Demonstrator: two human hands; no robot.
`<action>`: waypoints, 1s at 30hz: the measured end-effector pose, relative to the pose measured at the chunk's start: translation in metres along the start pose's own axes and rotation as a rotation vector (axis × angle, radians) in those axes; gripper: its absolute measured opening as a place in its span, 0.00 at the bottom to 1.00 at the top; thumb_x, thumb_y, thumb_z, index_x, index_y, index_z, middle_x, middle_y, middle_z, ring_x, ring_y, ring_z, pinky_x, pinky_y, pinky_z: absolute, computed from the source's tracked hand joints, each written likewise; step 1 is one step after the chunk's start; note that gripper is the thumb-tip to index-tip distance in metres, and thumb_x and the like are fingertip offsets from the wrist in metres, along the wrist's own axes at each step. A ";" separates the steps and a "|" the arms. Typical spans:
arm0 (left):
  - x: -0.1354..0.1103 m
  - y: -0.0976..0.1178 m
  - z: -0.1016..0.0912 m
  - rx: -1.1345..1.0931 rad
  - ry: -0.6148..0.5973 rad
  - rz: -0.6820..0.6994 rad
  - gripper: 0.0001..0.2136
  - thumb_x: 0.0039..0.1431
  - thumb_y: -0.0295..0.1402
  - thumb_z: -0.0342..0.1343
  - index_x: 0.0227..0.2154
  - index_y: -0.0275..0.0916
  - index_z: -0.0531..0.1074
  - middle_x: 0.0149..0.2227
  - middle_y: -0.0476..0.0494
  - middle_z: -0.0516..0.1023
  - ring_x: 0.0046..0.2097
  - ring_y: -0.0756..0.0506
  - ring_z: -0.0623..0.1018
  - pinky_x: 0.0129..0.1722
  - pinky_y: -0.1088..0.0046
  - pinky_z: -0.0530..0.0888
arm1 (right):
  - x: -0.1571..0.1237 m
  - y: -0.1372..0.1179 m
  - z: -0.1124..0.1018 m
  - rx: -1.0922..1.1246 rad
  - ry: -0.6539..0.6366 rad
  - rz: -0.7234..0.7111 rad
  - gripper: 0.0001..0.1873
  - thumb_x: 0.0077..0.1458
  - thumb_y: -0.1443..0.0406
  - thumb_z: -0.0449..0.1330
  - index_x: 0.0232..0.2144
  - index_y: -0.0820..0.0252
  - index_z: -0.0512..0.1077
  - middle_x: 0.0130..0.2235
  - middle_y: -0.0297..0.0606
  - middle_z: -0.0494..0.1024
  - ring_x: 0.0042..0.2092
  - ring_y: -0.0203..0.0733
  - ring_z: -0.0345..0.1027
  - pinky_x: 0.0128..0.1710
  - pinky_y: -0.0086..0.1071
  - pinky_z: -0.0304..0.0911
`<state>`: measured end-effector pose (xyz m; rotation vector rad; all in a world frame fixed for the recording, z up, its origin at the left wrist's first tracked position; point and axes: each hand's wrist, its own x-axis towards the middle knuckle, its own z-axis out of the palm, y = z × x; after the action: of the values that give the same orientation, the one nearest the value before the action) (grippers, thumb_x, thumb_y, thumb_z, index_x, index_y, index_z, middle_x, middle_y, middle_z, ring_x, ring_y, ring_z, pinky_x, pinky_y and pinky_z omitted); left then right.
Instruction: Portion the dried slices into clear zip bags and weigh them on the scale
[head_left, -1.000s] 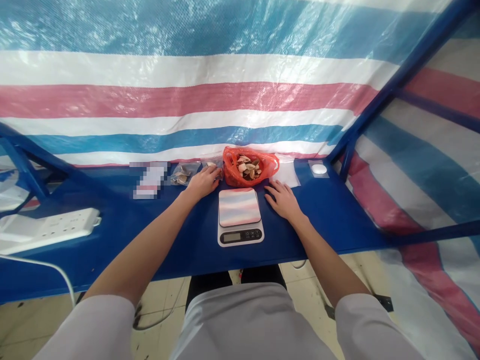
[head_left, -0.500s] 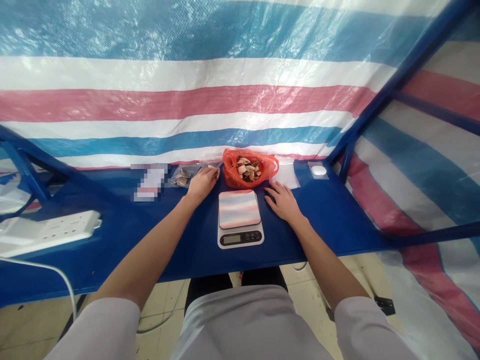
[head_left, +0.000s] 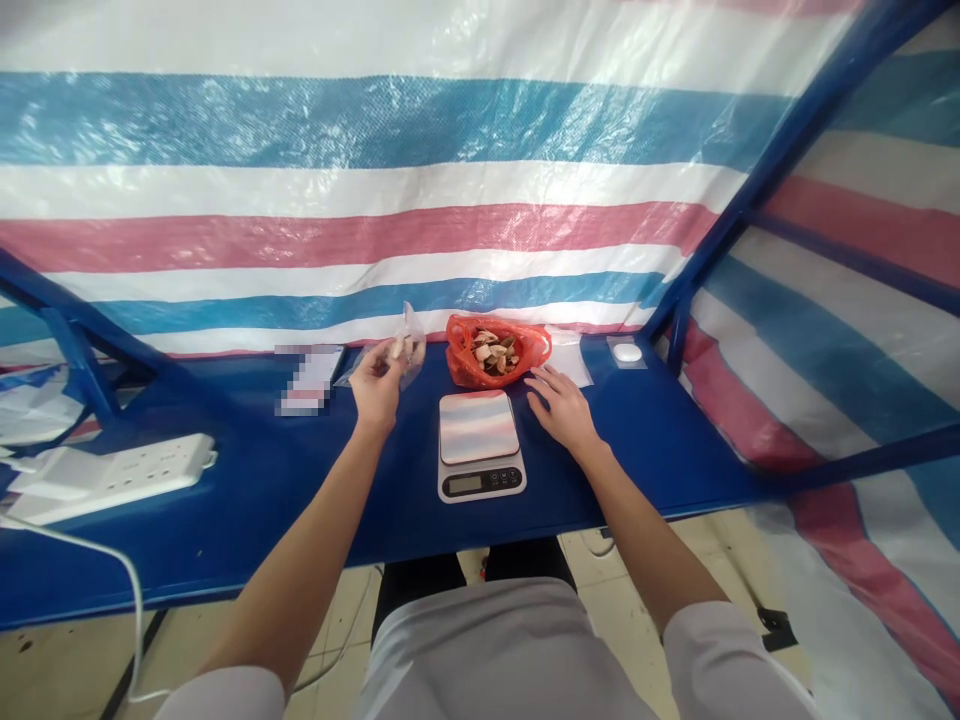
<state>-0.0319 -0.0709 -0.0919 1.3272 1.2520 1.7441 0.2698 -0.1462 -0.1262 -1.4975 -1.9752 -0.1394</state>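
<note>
Fingers point(head_left: 388, 352): left hand point(head_left: 373, 388) pinching clear plastic bag point(head_left: 411, 345) | right hand point(head_left: 562, 408) spread flat on blue table point(head_left: 247, 500)

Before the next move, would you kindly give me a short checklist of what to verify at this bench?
1. Clear plastic bag gripped by the left hand: ok, the fingers pinch it above the blue table.
2. Contents of that bag: cannot tell, the film and fingers obscure them.
3. Scale platform: ok, nothing lies on it.
4. Scale display: cannot tell, any reading is too small to make out.
5. Red plastic bag: ok, upright with its mouth open, pale pieces showing.
6. Right hand: ok, flat on the table, apart from the scale.
</note>
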 end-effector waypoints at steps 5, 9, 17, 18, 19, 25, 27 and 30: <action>-0.019 0.019 0.004 -0.314 -0.005 -0.162 0.21 0.44 0.40 0.72 0.42 0.42 0.78 0.42 0.45 0.83 0.43 0.45 0.82 0.42 0.66 0.80 | 0.025 -0.028 -0.013 0.199 0.054 0.011 0.20 0.68 0.60 0.51 0.53 0.53 0.78 0.60 0.40 0.76 0.66 0.47 0.65 0.67 0.43 0.62; -0.030 0.027 0.006 -0.393 -0.081 -0.256 0.21 0.43 0.38 0.72 0.43 0.43 0.76 0.42 0.47 0.82 0.43 0.45 0.81 0.42 0.64 0.82 | 0.051 -0.045 -0.005 0.471 0.026 0.019 0.20 0.66 0.61 0.54 0.57 0.54 0.75 0.62 0.39 0.75 0.64 0.45 0.67 0.65 0.40 0.64; -0.042 0.032 0.006 -0.432 -0.249 -0.431 0.20 0.47 0.33 0.68 0.45 0.45 0.75 0.42 0.46 0.82 0.37 0.46 0.81 0.36 0.67 0.81 | 0.091 -0.061 0.025 0.909 -0.069 0.229 0.17 0.62 0.56 0.61 0.51 0.53 0.79 0.54 0.38 0.81 0.60 0.48 0.71 0.65 0.45 0.63; -0.043 0.031 0.006 -0.419 -0.271 -0.438 0.19 0.47 0.33 0.67 0.45 0.45 0.75 0.42 0.45 0.83 0.38 0.46 0.81 0.36 0.67 0.81 | 0.092 -0.061 0.025 0.945 -0.072 0.225 0.17 0.61 0.55 0.62 0.48 0.53 0.80 0.53 0.37 0.81 0.60 0.49 0.71 0.65 0.45 0.63; -0.044 0.031 0.006 -0.405 -0.294 -0.442 0.19 0.48 0.34 0.67 0.45 0.45 0.75 0.43 0.45 0.83 0.39 0.45 0.82 0.37 0.66 0.82 | 0.093 -0.060 0.025 0.986 -0.073 0.221 0.16 0.60 0.54 0.63 0.46 0.54 0.81 0.51 0.37 0.82 0.60 0.49 0.72 0.65 0.44 0.64; -0.041 0.022 0.005 -0.390 -0.299 -0.477 0.19 0.46 0.35 0.68 0.44 0.44 0.75 0.42 0.45 0.83 0.39 0.45 0.82 0.39 0.64 0.82 | 0.091 -0.048 0.026 1.142 -0.046 0.283 0.17 0.49 0.53 0.70 0.39 0.55 0.83 0.46 0.36 0.84 0.55 0.51 0.76 0.61 0.45 0.69; -0.039 0.019 0.005 -0.380 -0.281 -0.473 0.20 0.44 0.35 0.70 0.42 0.43 0.75 0.42 0.45 0.83 0.40 0.45 0.82 0.40 0.63 0.82 | 0.091 -0.044 0.025 1.141 -0.027 0.289 0.15 0.48 0.56 0.71 0.37 0.54 0.83 0.46 0.36 0.85 0.56 0.52 0.76 0.62 0.46 0.67; -0.033 0.014 0.002 -0.283 -0.223 -0.382 0.22 0.42 0.37 0.72 0.42 0.41 0.75 0.41 0.44 0.82 0.41 0.43 0.82 0.40 0.64 0.80 | 0.092 -0.040 0.023 1.131 -0.022 0.280 0.12 0.48 0.58 0.71 0.37 0.54 0.83 0.47 0.35 0.85 0.57 0.52 0.75 0.65 0.46 0.63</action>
<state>-0.0186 -0.1045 -0.0913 1.0094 1.0115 1.4005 0.2116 -0.0736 -0.0824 -0.9463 -1.3701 0.9527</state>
